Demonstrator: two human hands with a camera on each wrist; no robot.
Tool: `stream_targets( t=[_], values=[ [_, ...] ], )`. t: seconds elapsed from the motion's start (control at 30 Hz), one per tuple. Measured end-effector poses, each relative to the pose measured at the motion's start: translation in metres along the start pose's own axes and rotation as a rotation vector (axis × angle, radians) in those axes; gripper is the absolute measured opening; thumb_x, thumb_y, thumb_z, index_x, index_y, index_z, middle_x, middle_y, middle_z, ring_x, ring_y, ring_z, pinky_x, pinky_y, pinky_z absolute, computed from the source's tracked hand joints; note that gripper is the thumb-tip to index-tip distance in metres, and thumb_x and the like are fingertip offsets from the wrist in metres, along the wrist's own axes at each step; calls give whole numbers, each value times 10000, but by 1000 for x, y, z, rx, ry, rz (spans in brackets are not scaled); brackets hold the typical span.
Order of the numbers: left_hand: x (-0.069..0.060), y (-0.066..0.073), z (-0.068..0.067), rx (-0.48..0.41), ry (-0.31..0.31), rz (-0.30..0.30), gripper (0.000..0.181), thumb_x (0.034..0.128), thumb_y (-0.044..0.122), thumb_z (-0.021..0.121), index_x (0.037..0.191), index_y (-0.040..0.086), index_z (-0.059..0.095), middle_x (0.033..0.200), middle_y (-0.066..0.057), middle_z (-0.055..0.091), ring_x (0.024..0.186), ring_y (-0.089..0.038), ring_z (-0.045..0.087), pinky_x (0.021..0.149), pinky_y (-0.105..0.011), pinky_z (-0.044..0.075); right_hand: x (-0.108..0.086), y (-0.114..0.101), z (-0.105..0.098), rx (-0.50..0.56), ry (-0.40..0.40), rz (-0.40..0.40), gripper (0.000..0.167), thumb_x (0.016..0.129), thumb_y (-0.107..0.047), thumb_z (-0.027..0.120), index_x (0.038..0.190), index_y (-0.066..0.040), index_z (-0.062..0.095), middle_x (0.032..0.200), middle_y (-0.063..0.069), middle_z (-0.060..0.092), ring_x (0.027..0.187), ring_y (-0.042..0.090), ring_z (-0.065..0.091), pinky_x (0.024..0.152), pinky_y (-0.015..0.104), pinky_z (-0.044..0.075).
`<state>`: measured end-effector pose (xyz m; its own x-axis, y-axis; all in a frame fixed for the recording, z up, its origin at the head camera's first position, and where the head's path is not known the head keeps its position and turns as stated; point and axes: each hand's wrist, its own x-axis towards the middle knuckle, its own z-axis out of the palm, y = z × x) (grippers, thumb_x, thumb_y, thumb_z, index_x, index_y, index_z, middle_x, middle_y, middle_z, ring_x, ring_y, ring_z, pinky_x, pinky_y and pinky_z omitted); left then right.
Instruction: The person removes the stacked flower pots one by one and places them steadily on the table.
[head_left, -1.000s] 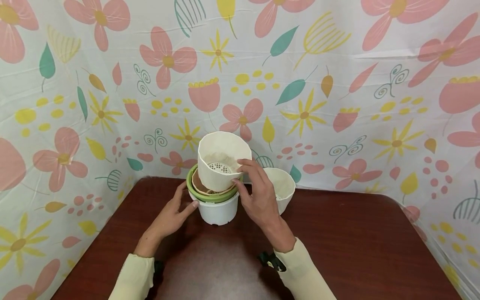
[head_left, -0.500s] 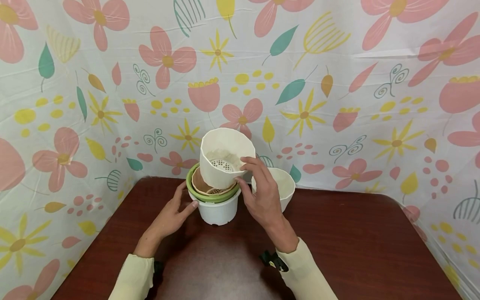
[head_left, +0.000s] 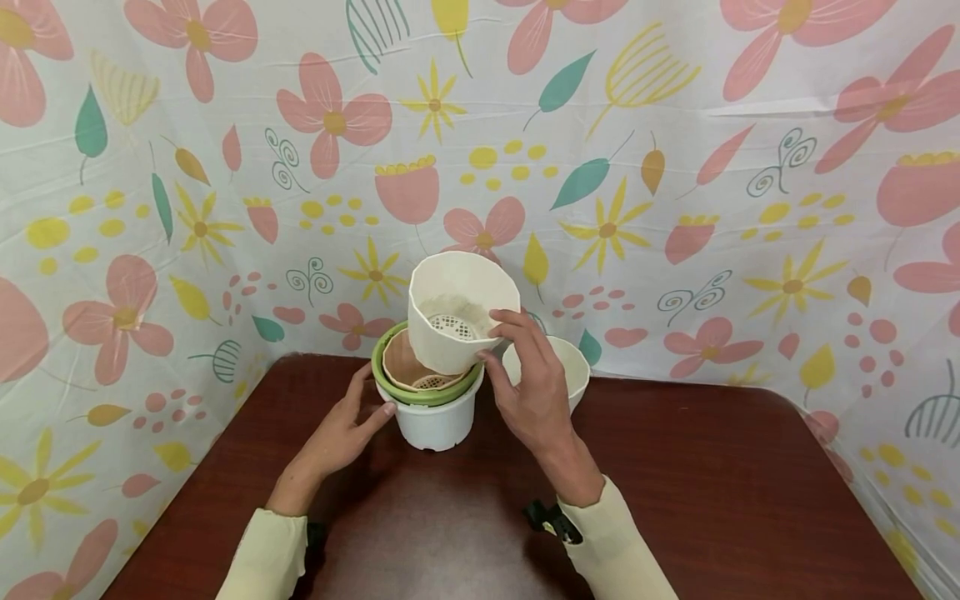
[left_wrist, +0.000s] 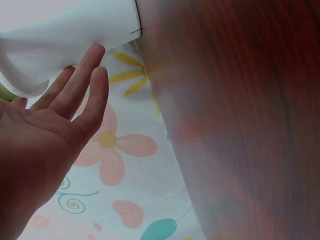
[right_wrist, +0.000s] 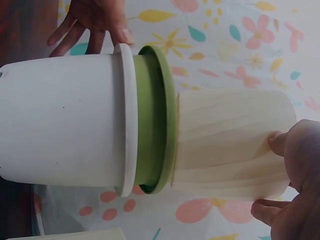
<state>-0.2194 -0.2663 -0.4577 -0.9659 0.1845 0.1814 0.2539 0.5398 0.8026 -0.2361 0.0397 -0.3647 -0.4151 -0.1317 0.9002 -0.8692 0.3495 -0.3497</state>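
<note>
My right hand pinches the rim of a cream flower pot with a perforated bottom, thumb outside and fingers inside. The pot tilts above a stack; whether its base has cleared the stack's rim I cannot tell. The stack is a brown pot inside a green pot, itself set in a white pot standing on the table. On the left, my left hand rests against the white pot with extended fingers, its thumb at the rim. In the left wrist view, fingertips touch the white wall.
A second cream pot stands on the dark wooden table, just right of the stack and partly behind my right hand. A floral curtain hangs close behind the table's back edge.
My right hand has moved up and to the right with the cream pot, exposing more of the brown pot and its perforated bottom. The left hand and the stack have stayed put.
</note>
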Motion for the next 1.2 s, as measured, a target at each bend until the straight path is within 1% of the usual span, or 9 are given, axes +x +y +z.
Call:
stream_targets(
  t=[0.03,0.3,0.53,0.73,0.8,0.97,1.03,1.2],
  values=[
    [0,0,0,0,0,1,821,1061,494,637,1683,307,135,1548,-132,490,1302,-383,635,1091,-630,478,0,0,-1,-1,1,1,292,931,-42,819,1160,3,643,1358,147,647,1316,314,615,1178,400,438],
    [-1,-1,1,7,-3,4,803,1067,487,629,1679,313,139,1518,-137,505,1288,-369,641,1071,-598,504,0,-1,-5,5,3,5,287,934,-29,812,1161,10,641,1357,150,649,1299,315,627,1213,438,398],
    [-1,-1,0,7,-4,7,799,1070,483,625,1681,321,135,1518,-127,505,1285,-366,643,1061,-596,510,1,-3,-10,-14,-6,18,286,941,-43,810,1171,6,646,1366,138,649,1326,312,609,1152,352,459],
    [-1,-1,0,3,-4,1,807,1065,493,630,1681,327,136,1521,-120,505,1282,-369,645,1060,-598,510,1,-3,-14,-29,-3,26,280,944,-50,807,1170,3,650,1368,125,650,1319,305,609,1116,310,475],
    [-1,-1,0,2,-6,7,811,1066,486,631,1683,308,136,1517,-134,506,1278,-376,647,1054,-601,513,0,-4,-16,-31,-5,26,278,947,-56,805,1170,4,650,1370,124,649,1328,305,605,1128,321,467],
    [-1,-1,0,6,1,8,813,1064,487,635,1684,311,140,1504,-131,516,1263,-366,657,1047,-592,520,0,-3,-19,-27,-1,20,275,941,-44,807,1163,8,654,1361,134,653,1337,316,602,1180,379,432],
    [-1,-1,0,5,4,3,810,1062,492,635,1682,327,141,1507,-123,515,1262,-359,659,1052,-590,518,0,-2,-20,-31,2,14,278,936,-38,810,1162,8,655,1360,137,655,1334,321,604,1187,389,425],
    [-1,-2,0,6,2,7,804,1069,482,629,1683,313,138,1520,-136,505,1266,-365,660,1051,-602,515,-1,0,-23,-39,11,-5,278,923,-13,814,1153,10,659,1352,138,659,1330,330,606,1174,383,435]
  ],
)
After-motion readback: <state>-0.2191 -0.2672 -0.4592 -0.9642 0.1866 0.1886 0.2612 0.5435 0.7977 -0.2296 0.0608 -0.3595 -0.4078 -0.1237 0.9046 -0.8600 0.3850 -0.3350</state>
